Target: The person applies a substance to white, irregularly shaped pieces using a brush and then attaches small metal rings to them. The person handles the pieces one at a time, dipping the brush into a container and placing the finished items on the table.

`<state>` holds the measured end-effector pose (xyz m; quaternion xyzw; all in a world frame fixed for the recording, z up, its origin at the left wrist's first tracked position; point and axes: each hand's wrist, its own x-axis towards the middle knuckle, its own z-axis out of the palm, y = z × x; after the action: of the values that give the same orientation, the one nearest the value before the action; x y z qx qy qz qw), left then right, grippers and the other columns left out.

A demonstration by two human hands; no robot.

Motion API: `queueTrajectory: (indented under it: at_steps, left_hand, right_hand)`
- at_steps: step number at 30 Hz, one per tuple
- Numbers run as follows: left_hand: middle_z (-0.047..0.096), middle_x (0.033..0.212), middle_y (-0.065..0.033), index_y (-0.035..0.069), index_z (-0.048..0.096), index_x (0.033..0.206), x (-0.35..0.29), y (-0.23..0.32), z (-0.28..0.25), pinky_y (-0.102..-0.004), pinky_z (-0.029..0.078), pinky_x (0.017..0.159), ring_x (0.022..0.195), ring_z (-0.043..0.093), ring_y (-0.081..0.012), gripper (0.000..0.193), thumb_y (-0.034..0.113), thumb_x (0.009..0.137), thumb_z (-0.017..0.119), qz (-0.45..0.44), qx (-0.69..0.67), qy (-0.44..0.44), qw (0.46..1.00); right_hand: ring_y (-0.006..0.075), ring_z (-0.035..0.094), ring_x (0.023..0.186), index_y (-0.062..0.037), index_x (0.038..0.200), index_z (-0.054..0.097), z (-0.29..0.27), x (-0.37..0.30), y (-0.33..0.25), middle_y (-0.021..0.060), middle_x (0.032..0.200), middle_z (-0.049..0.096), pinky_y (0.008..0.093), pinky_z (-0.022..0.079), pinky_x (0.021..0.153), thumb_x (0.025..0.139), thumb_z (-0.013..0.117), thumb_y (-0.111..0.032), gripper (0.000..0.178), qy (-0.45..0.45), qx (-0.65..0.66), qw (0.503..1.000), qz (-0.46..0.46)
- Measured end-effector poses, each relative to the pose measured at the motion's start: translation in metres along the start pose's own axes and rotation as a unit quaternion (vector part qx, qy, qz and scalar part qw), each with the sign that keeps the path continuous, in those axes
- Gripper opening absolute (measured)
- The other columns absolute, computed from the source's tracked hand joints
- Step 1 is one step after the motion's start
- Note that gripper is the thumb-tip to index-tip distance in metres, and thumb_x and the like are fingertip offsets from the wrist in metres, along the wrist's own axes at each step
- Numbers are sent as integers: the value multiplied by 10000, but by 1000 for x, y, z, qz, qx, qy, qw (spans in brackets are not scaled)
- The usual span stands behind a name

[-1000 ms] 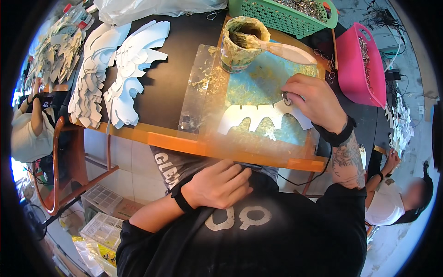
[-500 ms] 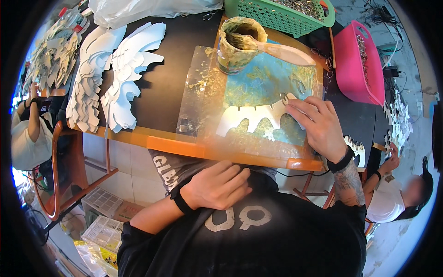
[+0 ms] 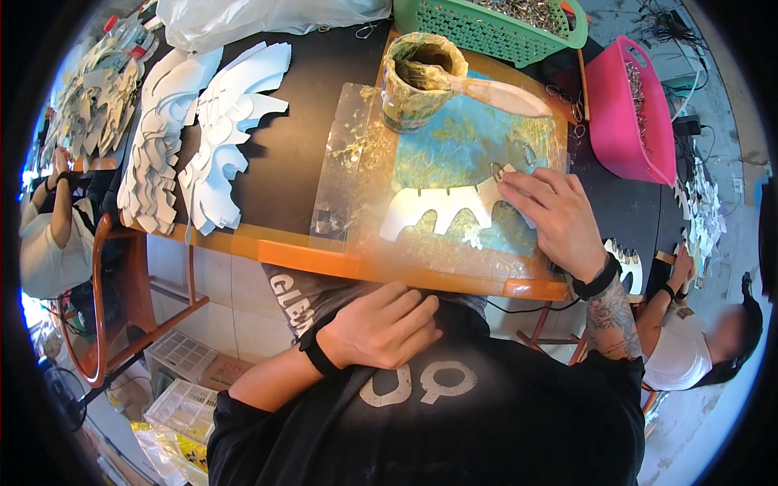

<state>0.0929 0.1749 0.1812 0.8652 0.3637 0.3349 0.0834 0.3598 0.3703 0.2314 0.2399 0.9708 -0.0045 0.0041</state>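
A pale scalloped sheet piece [image 3: 429, 207] with slits along its upper edge lies on the glue-stained blue and clear work sheet. My right hand [image 3: 559, 217] pinches the piece's right end. At its fingertips a small metal loop [image 3: 497, 170] sits by a folded tab; the fingers hide part of both. Another metal loop [image 3: 530, 154] lies just beyond. My left hand [image 3: 385, 328] rests against my black shirt below the table edge, its fingers curled together and nothing seen in them. A glue-crusted pot [image 3: 417, 93] stands beyond the piece, with a wooden-handled brush [image 3: 506, 95] across its rim.
Two overlapping stacks of white cut pieces [image 3: 235, 134] lie at left. A green basket [image 3: 502, 31] and a pink basket [image 3: 628, 121] hold metal parts. A plastic bag [image 3: 267, 20] lies at the back. People work at far left and right, one in a white shirt [image 3: 679, 348].
My right fingers have shifted very slightly at the tab and metal loop. My left hand has stayed still. At right, the other person's hand has moved down a little.
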Motion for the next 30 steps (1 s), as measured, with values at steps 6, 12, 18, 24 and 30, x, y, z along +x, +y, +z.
queueTrajectory:
  at_steps: [6,12,18,24,30]
  left_hand:
    - [737,1070,-137,28,721,852,-1,0,1,-386,566,881,916,702,-251,175,183,879,798,-1,1,8,1000]
    - [738,1075,-137,30,717,848,-1,1,1,-385,566,874,917,703,-252,183,189,876,803,10,4,14,1000]
    - [737,1077,-129,37,714,837,-6,4,-2,-385,562,879,920,701,-251,181,189,870,806,-7,17,22,1000]
    - [736,1078,-128,37,712,832,-11,4,-2,-384,558,871,922,699,-248,182,189,869,805,-4,21,26,999]
    - [736,1081,-132,35,710,828,-16,5,-6,-383,556,870,925,696,-250,186,190,873,802,-2,18,35,999]
  right_hand:
    - [306,636,1062,-79,1276,694,-8,5,6,101,1268,692,406,483,923,899,641,-10,387,71,155,981,94]
    - [320,659,914,-30,1038,716,2,25,43,123,997,670,402,523,801,896,743,-156,192,128,171,958,192]
    - [312,658,902,-20,948,700,14,27,48,125,985,662,407,519,795,886,741,-141,142,88,177,957,211]
    - [342,660,904,-29,958,680,2,33,35,130,950,645,422,520,791,897,723,-139,133,65,181,946,261]
    - [370,670,913,-21,957,657,6,29,36,137,972,681,448,525,786,927,684,-132,118,40,127,962,239]
